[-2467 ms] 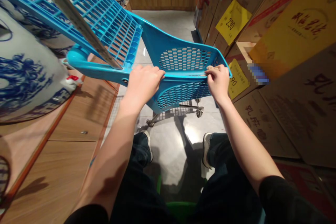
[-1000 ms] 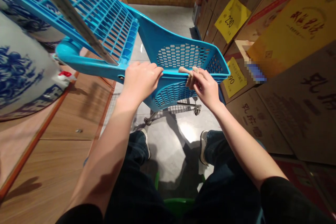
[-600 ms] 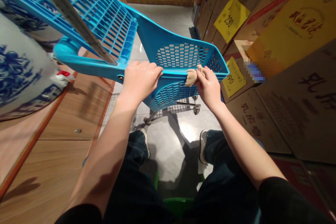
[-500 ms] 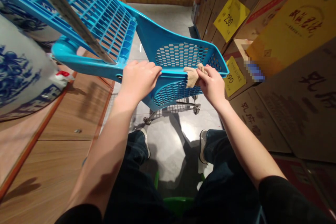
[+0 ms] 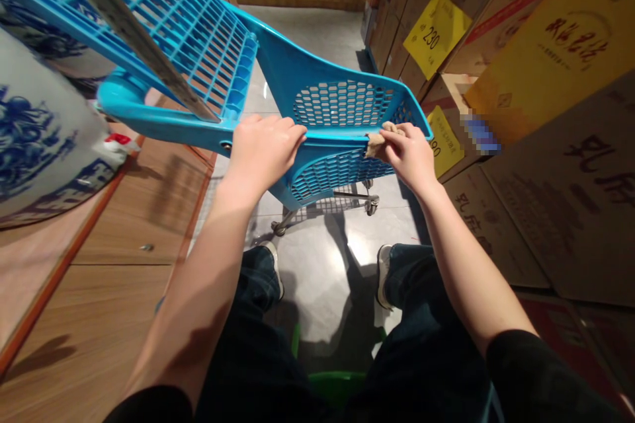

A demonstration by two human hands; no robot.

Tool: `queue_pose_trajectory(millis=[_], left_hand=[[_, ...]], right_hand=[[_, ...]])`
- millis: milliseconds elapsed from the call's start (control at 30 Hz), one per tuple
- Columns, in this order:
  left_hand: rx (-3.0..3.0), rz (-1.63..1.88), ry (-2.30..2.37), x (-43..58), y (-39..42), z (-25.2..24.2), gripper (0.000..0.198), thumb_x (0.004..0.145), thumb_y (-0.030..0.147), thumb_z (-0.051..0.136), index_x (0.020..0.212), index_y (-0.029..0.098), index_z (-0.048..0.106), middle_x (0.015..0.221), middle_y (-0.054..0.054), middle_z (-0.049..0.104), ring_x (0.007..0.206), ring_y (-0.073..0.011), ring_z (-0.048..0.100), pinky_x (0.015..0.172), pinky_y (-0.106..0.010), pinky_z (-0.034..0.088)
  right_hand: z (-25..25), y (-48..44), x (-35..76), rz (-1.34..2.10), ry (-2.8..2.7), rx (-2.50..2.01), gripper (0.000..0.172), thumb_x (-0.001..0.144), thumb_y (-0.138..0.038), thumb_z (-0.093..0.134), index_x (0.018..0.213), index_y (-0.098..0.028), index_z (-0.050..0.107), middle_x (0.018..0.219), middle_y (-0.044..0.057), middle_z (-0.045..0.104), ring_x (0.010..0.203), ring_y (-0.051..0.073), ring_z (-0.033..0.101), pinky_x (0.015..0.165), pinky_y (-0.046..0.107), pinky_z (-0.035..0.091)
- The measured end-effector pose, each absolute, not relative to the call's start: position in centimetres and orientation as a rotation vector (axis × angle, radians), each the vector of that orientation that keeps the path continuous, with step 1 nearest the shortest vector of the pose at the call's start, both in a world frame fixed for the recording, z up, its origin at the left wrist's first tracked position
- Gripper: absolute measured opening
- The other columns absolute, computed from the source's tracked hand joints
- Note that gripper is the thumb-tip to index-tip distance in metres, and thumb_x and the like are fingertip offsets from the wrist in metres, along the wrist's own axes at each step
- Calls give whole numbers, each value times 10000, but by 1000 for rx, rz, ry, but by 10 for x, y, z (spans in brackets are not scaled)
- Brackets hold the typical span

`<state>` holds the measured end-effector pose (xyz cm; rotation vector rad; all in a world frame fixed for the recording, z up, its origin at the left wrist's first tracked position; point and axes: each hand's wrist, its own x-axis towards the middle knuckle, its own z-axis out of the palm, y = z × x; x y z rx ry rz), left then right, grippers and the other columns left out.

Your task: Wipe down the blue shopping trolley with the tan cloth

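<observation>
A blue plastic shopping cart (image 5: 337, 69) with honeycomb holes in its sides stands in front of me. My left hand (image 5: 265, 149) is wrapped over the cart's near rim, close to the hinge of the grid flap (image 5: 173, 20). Farther right on the same rim, near the basket's corner, my right hand (image 5: 411, 152) pinches a beige cloth (image 5: 376, 144). The cloth is folded over the rim and touches it, with part of it hidden under my fingers. A metal bar (image 5: 133, 33) slants across the grid flap.
Stacked cardboard boxes (image 5: 466, 225) with yellow price signs (image 5: 436, 33) line the right side. At left, large blue-and-white porcelain jars (image 5: 44, 132) stand on a wooden cabinet (image 5: 124, 231). The cart's casters (image 5: 279, 227) rest on the grey floor. A green seat edge (image 5: 337, 380) shows beneath me.
My right hand has slid the cloth to the right along the rim, closer to the basket's corner. The left hand and the cart have stayed in place.
</observation>
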<state>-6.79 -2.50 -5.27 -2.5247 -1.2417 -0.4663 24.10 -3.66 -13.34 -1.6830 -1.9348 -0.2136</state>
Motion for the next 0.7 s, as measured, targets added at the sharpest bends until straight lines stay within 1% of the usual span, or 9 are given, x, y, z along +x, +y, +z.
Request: queue_pose_trajectory(millis=[100,233,300,333,400,467,533,600,700], left_hand=[[-2503,-467,-1213,-67,-26,-52,368,1060,301,437,1026,206,792,920,-145,788,937,-366,739,757,-474,463],[-2480,-439,-1197,-66,-26,-53,372,1061,291,431,1017,204,790,907,-142,786,925,-357,738,737,-467,460],[-2484,-474,-1205,-66,-25,-55,364,1056,297,442,1025,213,795,909,-139,785,931,-355,735,749,-472,465],[-2488,-499,-1210,-67,-25,-56,362,1053,301,446,1030,220,798,909,-138,785,932,-353,732,758,-476,468],[-2493,-535,-1214,-67,-24,-58,365,1052,307,447,1036,227,803,903,-136,782,930,-350,728,773,-485,473],[-2491,-537,-1204,-67,-24,-58,369,1054,307,444,1033,225,804,896,-136,780,918,-347,726,771,-485,474],[-2484,-508,-1194,-67,-24,-57,372,1057,302,438,1024,219,799,897,-135,781,908,-345,730,757,-478,472],[-2486,-468,-1200,-66,-25,-55,376,1060,294,429,1022,208,793,909,-142,784,914,-353,734,748,-480,471],[-2503,-465,-1222,-66,-26,-54,380,1059,297,427,1030,193,792,927,-159,786,940,-375,735,758,-495,474]], right_hand=[[-134,-37,248,-266,-1837,-1755,321,957,-228,572,1171,-216,810,1189,140,708,1119,328,633,960,484,570],[-138,-45,226,-310,-1944,-1609,415,995,-251,547,1369,-213,722,1351,178,670,1279,348,576,1082,543,514],[-137,-48,218,-296,-2002,-1543,430,1016,-293,538,1413,-233,694,1405,173,651,1322,344,560,1114,554,492],[-136,-48,218,-293,-1999,-1543,416,1025,-310,529,1394,-239,708,1393,167,659,1313,342,568,1118,557,486],[-134,-45,225,-300,-1927,-1603,373,1042,-339,499,1267,-238,778,1281,156,703,1230,337,611,1096,552,492],[-134,-41,233,-316,-1808,-1686,404,1061,-369,452,1089,-227,828,1122,147,730,1114,326,643,1044,538,513],[-135,-39,235,-336,-1738,-1721,446,1073,-402,429,1036,-219,835,1084,148,734,1096,328,643,1019,528,522],[-137,-41,229,-355,-1773,-1694,425,1067,-430,461,1170,-215,812,1212,158,726,1212,349,609,1078,549,493],[-139,-45,219,-324,-1909,-1623,444,1054,-438,511,1395,-234,711,1413,157,658,1371,362,525,1181,586,417]])
